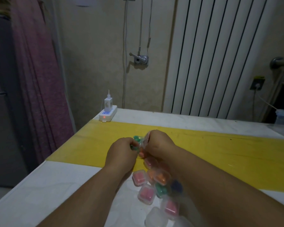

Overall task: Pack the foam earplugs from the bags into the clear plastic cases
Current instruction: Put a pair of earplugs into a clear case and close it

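A white table (47, 185) fills the lower half of the frame, crossed by a broad yellow strip (220, 148). A ribbed white radiator (220, 54) stands in the upper right, a pinkish curtain (39, 71) hangs at the left, and a power strip (107, 114) with a charger sits at the table's far left corner. In the centre, over the yellow strip, the left hand (121, 153) and right hand (159, 141) meet with fingers curled. Both pinch a small clear plastic bag (145, 140) between them, the right at its upper edge and the left at its side. Blur hides whether the bag's mouth is open. Green foam earplugs (136, 138) show through the film just above the left hand. Below the hands, in the lower centre, lies a loose cluster of clear plastic cases (154, 185). Several hold pink, orange or green plugs, and an empty case (156, 217) sits near the bottom edge. The earplugs are probably very light and squashy, so a gentle fingertip pinch at mid-body should do. The thin bag is likely slippery and best held at its rim. The rigid little cases may skate on the table and probably want steadying by their sides.
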A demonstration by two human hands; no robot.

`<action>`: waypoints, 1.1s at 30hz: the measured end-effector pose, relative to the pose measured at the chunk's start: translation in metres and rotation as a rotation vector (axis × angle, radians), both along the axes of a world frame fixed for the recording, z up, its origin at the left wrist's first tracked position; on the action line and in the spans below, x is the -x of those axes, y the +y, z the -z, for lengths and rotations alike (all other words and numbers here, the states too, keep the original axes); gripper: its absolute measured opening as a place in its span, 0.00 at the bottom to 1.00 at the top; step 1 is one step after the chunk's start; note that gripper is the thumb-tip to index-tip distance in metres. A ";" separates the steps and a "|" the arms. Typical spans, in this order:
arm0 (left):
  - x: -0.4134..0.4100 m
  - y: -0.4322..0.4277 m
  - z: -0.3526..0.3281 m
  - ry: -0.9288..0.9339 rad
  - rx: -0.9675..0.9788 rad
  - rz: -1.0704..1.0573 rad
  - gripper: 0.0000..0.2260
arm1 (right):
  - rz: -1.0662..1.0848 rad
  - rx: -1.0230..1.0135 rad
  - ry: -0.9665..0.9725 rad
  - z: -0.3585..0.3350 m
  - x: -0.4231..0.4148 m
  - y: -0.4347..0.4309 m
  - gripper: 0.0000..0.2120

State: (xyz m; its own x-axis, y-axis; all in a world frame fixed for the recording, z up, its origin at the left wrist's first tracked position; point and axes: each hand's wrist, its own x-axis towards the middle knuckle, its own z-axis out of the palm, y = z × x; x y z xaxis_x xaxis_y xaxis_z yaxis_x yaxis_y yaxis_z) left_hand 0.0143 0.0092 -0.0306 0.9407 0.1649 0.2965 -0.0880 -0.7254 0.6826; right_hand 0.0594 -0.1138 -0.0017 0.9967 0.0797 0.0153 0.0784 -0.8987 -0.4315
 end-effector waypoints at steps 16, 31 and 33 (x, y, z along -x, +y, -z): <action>-0.001 0.002 0.003 0.049 -0.066 -0.032 0.12 | 0.017 -0.472 -0.135 -0.011 0.038 -0.049 0.07; 0.049 -0.032 -0.037 -0.297 0.141 0.245 0.07 | -0.033 -0.828 -0.135 -0.025 0.114 -0.093 0.04; 0.057 -0.040 -0.040 -0.237 0.386 0.341 0.07 | -0.067 -0.879 -0.116 -0.022 0.117 -0.091 0.05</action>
